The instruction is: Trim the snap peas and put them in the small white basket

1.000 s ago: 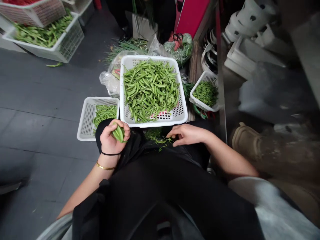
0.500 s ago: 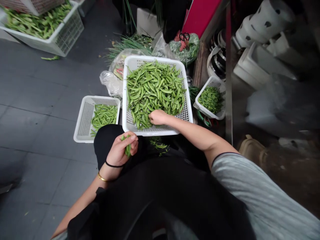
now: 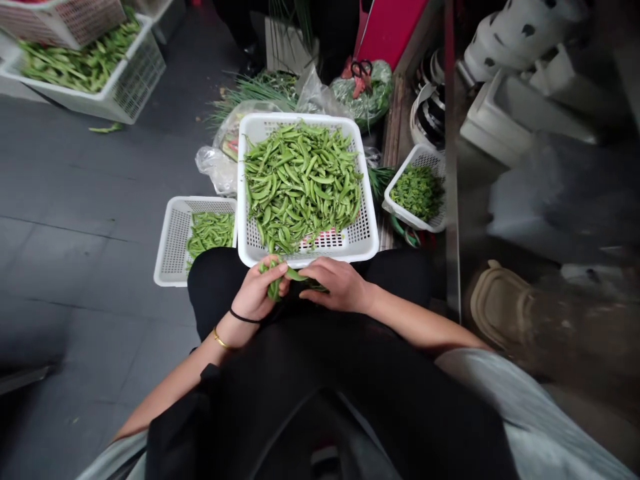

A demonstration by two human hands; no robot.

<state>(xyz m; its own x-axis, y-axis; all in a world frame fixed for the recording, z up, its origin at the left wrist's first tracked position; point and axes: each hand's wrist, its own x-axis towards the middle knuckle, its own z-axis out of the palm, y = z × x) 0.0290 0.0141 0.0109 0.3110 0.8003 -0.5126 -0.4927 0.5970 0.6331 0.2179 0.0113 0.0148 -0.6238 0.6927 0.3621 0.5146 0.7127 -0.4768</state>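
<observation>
My left hand (image 3: 257, 293) is closed around several green pea pods (image 3: 273, 289), just below the near rim of the large white basket (image 3: 371, 243). Its thumb and fingertip pinch the end of another pod (image 3: 295, 274), which spans the gap between my hands. My right hand (image 3: 343, 285) has its fingers bent around the other end of that pod, and more pods show partly under its fingers. A heap of pea pods (image 3: 305, 177) fills most of the large basket. To the left, a smaller white basket (image 3: 170, 240) holds a small pile of pods (image 3: 214, 231).
A basket of leafy greens (image 3: 417, 193) stands at the right beside a metal edge (image 3: 453, 200). Behind the large basket lie green onions (image 3: 250, 90), plastic bags and scissors (image 3: 361, 69). Stacked vegetable baskets (image 3: 140, 80) stand at upper left. A person's dark shoe shows at the top.
My right hand has come out of the pod heap and back toward my lap with pods. It now meets my left hand, which has shifted slightly right.
</observation>
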